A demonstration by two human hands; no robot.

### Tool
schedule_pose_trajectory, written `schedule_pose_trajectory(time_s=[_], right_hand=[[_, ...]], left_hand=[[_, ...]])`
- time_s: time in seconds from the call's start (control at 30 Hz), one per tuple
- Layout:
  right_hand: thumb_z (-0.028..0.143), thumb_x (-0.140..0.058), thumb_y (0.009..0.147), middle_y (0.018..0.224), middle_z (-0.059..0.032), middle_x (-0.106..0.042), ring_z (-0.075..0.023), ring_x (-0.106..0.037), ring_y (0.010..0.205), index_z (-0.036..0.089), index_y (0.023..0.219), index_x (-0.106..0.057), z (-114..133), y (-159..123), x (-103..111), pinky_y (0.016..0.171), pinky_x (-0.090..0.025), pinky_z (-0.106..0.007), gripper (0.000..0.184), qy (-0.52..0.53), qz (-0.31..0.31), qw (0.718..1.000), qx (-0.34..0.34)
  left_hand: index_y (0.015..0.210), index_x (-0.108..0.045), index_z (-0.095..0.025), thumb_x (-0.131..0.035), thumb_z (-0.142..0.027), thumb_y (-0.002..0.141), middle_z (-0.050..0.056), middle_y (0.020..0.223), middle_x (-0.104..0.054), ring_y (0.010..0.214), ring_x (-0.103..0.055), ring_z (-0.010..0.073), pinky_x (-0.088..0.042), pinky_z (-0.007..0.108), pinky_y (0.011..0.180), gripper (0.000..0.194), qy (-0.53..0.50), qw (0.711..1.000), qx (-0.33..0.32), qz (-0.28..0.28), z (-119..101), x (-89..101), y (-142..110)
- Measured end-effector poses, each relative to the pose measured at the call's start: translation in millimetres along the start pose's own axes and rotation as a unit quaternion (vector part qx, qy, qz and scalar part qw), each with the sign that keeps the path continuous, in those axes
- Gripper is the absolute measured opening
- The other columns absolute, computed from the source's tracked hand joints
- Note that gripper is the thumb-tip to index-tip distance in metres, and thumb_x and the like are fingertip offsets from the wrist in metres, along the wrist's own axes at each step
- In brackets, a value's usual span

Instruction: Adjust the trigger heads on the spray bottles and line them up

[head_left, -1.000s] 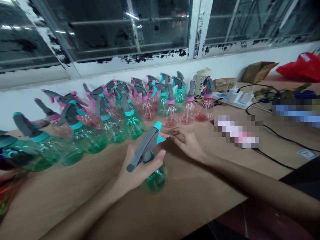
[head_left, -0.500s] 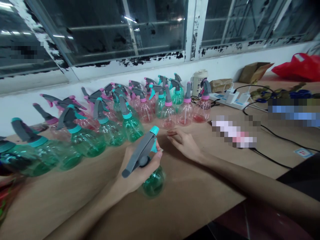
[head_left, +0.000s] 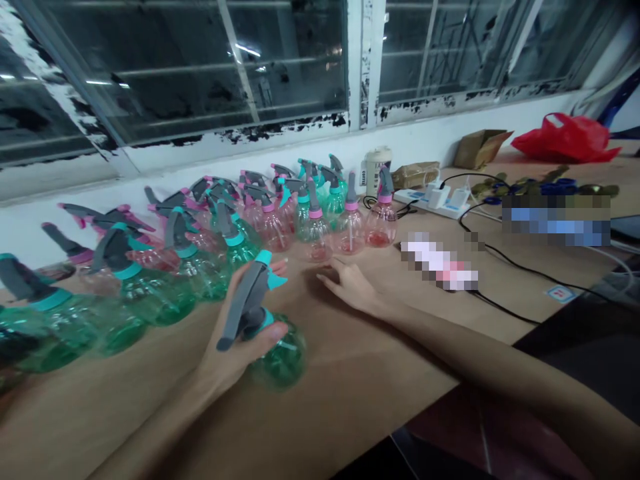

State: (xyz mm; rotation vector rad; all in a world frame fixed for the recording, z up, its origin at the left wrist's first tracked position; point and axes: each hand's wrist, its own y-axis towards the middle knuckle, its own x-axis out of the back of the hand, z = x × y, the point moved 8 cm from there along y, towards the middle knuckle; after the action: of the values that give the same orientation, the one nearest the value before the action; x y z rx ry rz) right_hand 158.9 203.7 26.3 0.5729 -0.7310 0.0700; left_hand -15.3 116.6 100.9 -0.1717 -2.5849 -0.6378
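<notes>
My left hand (head_left: 227, 333) grips the neck of a green spray bottle (head_left: 283, 357) with a grey and turquoise sprayer head. The thumb lies across the front of the neck, while the other fingers reach out behind the sprayer head, off the trigger. The bottle appears to rest on the table, its head leaning left. My right hand (head_left: 353, 287) rests low over the table, fingers loosely extended and holding nothing. Just beyond its fingertips stands a clear pink spray bottle (head_left: 319, 240).
Green spray bottles (head_left: 160, 293) and pink ones stand in rows along the wall at left and centre. A cup (head_left: 379, 175), a power strip (head_left: 440, 202) with chargers, cables, a cardboard box (head_left: 480, 148) and a red plastic bag (head_left: 563, 141) lie further right.
The view has shifted right. My left fingers have come off the trigger and straightened, and the sprayer head has tipped left. My right hand stays near the pink bottles.
</notes>
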Motion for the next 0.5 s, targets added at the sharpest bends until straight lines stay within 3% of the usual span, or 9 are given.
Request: schedule_pose_trajectory(time_s=[0.1, 0.17, 0.23, 0.37, 0.5], right_hand=[[0.023, -0.054, 0.086, 0.099, -0.0067, -0.067, -0.0201, -0.063, 0.093, 0.018, 0.098, -0.059, -0.4, 2.0, 1.1, 0.082, -0.047, -0.034, 0.014, 0.002, -0.011, 1.000, 0.005], [0.023, -0.054, 0.085, 0.099, -0.0063, -0.067, -0.0197, -0.063, 0.092, 0.018, 0.097, -0.059, 0.1, 2.6, 0.8, 0.082, -0.047, -0.034, 0.013, 0.003, -0.015, 1.000, 0.009], [0.023, -0.054, 0.085, 0.099, -0.0069, -0.066, -0.0200, -0.062, 0.092, 0.018, 0.096, -0.059, 0.9, 2.8, -0.2, 0.081, -0.047, -0.033, 0.014, 0.001, -0.018, 1.000, 0.013], [0.023, -0.054, 0.085, 0.100, -0.0082, -0.066, -0.0208, -0.063, 0.091, 0.016, 0.097, -0.059, 2.1, 2.7, -2.2, 0.081, -0.047, -0.034, 0.015, 0.007, -0.020, 1.000, 0.018], [0.021, -0.055, 0.084, 0.099, -0.0083, -0.067, -0.0207, -0.063, 0.091, 0.016, 0.097, -0.059, 3.6, 3.0, -2.6, 0.080, -0.048, -0.033, 0.014, 0.018, -0.022, 0.999, 0.025]], left_hand=[[0.124, -0.051, -0.030, -0.057, -0.072, 0.064, 0.006, 0.103, -0.066, 0.108, -0.057, 0.0339, -0.042, 0.053, 0.097, 0.074, -0.052, 0.999, -0.006, -0.012, 2.2, 9.7, -2.9], [0.125, -0.050, -0.031, -0.053, -0.076, 0.062, 0.007, 0.106, -0.065, 0.112, -0.054, 0.0351, -0.038, 0.055, 0.101, 0.077, -0.043, 0.998, -0.011, -0.036, 0.6, 18.1, -8.0], [0.128, -0.046, -0.032, -0.058, -0.069, 0.066, 0.006, 0.111, -0.063, 0.118, -0.049, 0.0346, -0.033, 0.055, 0.106, 0.073, 0.011, 0.999, -0.001, -0.039, 0.2, 20.8, -16.7], [0.131, -0.042, -0.028, -0.063, -0.044, 0.074, 0.009, 0.124, -0.056, 0.127, -0.041, 0.0328, -0.027, 0.056, 0.108, 0.062, 0.134, 0.990, 0.039, 0.016, 3.7, 10.1, -37.8], [0.120, -0.052, -0.024, -0.062, -0.044, 0.077, 0.008, 0.120, -0.060, 0.121, -0.048, 0.0303, -0.032, 0.054, 0.105, 0.048, 0.161, 0.981, 0.108, -0.014, 12.6, 10.9, -46.1]])
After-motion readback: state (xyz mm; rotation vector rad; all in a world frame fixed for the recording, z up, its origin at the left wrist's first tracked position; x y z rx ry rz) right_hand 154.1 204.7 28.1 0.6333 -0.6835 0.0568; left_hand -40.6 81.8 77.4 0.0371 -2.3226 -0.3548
